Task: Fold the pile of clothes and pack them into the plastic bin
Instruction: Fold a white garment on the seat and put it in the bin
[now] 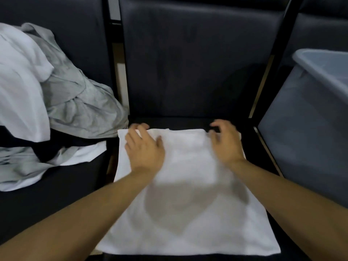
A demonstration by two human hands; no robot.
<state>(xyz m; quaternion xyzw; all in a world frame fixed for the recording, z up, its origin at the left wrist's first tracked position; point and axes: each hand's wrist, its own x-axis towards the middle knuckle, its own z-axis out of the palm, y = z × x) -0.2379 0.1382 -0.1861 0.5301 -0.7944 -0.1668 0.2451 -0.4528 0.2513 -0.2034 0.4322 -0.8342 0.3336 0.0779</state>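
we see the white shirt [188, 194] lying flat at lower centre; our left hand [145, 147] and right hand [226, 142] hover loosely curled at its far corners, gripping nothing. soft, light, floppy: we'd pinch those corners.

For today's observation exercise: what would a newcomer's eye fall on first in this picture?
First, the white garment spread flat on the middle dark seat, with the left hand and right hand at its far edge. Then the rumpled clothes pile at left and the plastic bin at right.
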